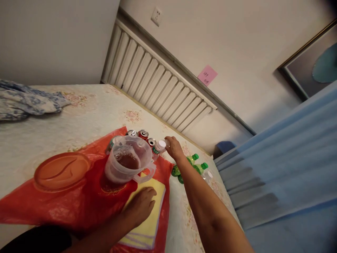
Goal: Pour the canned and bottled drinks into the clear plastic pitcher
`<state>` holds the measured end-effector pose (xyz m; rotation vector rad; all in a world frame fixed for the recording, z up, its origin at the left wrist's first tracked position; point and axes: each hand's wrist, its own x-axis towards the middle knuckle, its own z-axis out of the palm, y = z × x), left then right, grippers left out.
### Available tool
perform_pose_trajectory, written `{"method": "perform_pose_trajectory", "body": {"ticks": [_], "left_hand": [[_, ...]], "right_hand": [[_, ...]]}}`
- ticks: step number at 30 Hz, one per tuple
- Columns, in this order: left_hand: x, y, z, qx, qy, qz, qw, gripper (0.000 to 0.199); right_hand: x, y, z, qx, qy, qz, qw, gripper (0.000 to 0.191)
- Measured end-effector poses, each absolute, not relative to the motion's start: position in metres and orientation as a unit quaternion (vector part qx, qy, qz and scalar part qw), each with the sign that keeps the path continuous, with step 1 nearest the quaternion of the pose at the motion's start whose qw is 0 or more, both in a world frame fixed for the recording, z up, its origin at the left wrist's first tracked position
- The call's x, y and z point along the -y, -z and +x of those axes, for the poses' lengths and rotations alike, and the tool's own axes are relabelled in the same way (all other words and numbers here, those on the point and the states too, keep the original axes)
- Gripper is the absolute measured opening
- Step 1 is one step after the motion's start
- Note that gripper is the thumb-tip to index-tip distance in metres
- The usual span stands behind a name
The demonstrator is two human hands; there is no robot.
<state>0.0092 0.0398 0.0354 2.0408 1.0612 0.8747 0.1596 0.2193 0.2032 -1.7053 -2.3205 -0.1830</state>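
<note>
My left hand point(142, 205) lies over a folded yellow cloth point(155, 219), its fingers loosely bent and apart, holding nothing. My right hand point(173, 147) reaches to the far side, next to a clear bottle with a white cap point(159, 146). Its fingers curl around something small and translucent that I cannot make out. Between the two hands and to the left stands a clear plastic pitcher point(116, 168) holding brown, foamy liquid, its handle toward the right. Several opened drink cans point(143, 134) stand behind the pitcher.
A red plastic sheet point(71, 207) lies under the pitcher, the cloth and an orange round lid point(61, 171). Several green-capped bottles point(200, 168) stand beyond my right forearm. Bunched blue-white fabric point(26, 102) lies far left. A radiator point(158, 84) and blue curtain point(284, 168) border the table.
</note>
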Motion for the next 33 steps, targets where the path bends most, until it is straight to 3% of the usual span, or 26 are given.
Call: {"method": "perform_pose_trajectory", "body": {"ticks": [12,17,22,29,33], "left_hand": [[-0.041,-0.037,0.012,-0.446,-0.407,0.730,0.321,0.041],[-0.037,-0.048,0.011,-0.426,-0.469,0.700,0.329,0.062],[-0.033,-0.063,0.004,-0.386,-0.420,0.709,0.414,0.082],[-0.030,-0.078,-0.008,-0.325,-0.389,0.699,0.504,0.075],[-0.028,-0.087,-0.016,-0.348,-0.383,0.680,0.520,0.068]], "right_hand": [[-0.095,-0.222,0.213,0.768,0.057,-0.603,0.208,0.027],[-0.037,-0.240,0.205,0.781,-0.024,-0.587,0.209,0.026],[-0.004,-0.253,0.184,0.804,-0.080,-0.555,0.198,0.022],[0.007,-0.252,0.172,0.809,-0.136,-0.532,0.210,0.026],[0.000,-0.243,0.180,0.752,-0.209,-0.548,0.301,0.035]]}}
